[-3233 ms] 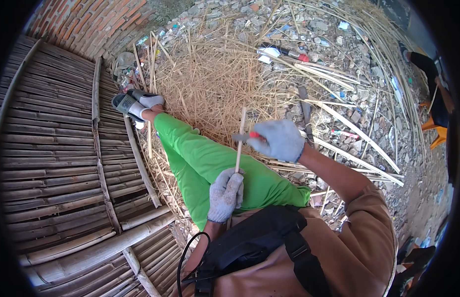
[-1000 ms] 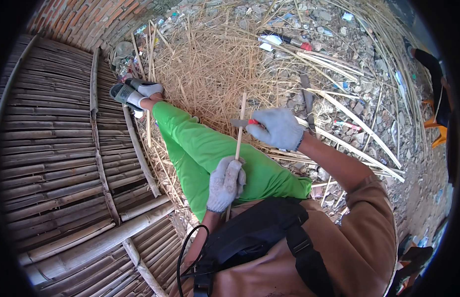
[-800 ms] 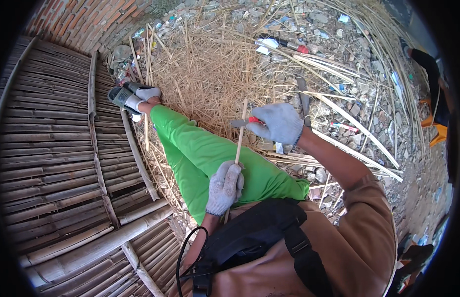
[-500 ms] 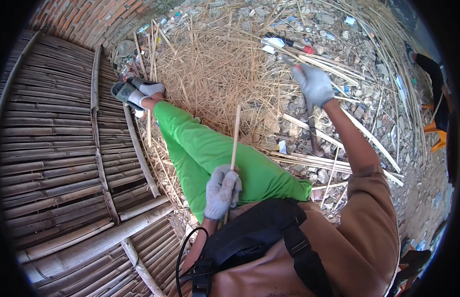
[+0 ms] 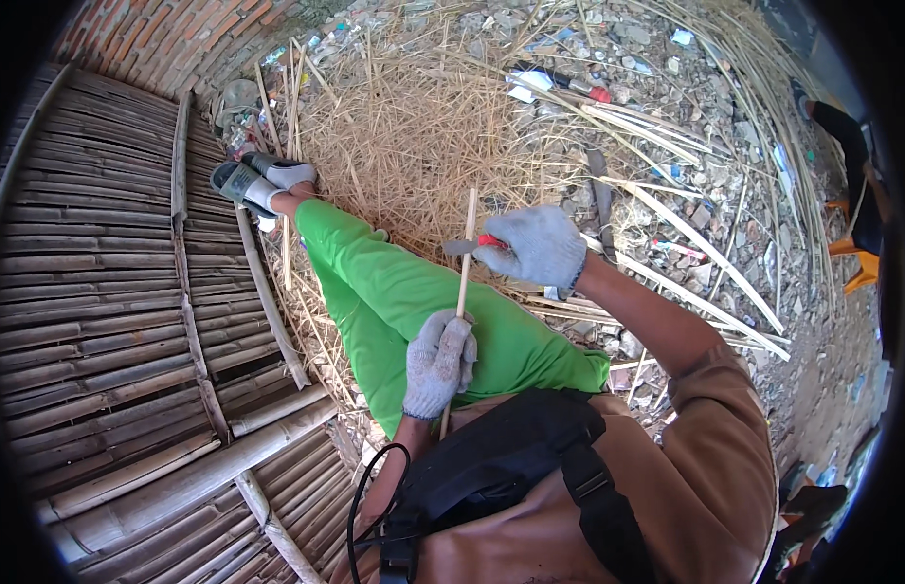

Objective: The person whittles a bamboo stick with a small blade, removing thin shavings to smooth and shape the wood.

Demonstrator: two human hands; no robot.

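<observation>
Stick (image 5: 464, 284), pale and thin, stands tilted slightly to the right above the person's lap, its upper end free over the straw (image 5: 414, 146). The left hand (image 5: 439, 365), in a whitish knitted glove, has its grip wrapped around the stick's lower part, and a short length shows below the hand, near the black bag (image 5: 501, 448) worn at the waist. The right hand (image 5: 540, 245), gloved too, has its grip closed around the red handle of a small knife (image 5: 490, 240). The knife's blade points left and crosses the stick below its tip; whether the edge bites into the wood is too small to tell.

Under both hands stretch legs in green trousers (image 5: 423, 273), ending in socks and dark sandals (image 5: 240, 183). To the left is a panel of bamboo poles (image 5: 92, 316), with a brick wall (image 5: 165, 44) behind it. To the right, long split strips (image 5: 701, 248) lie over stony ground, near a dark flat blade (image 5: 600, 193) and white paper (image 5: 524, 91). At the far right, partly cut off, are another person (image 5: 842, 127) and an orange chair (image 5: 861, 268).
</observation>
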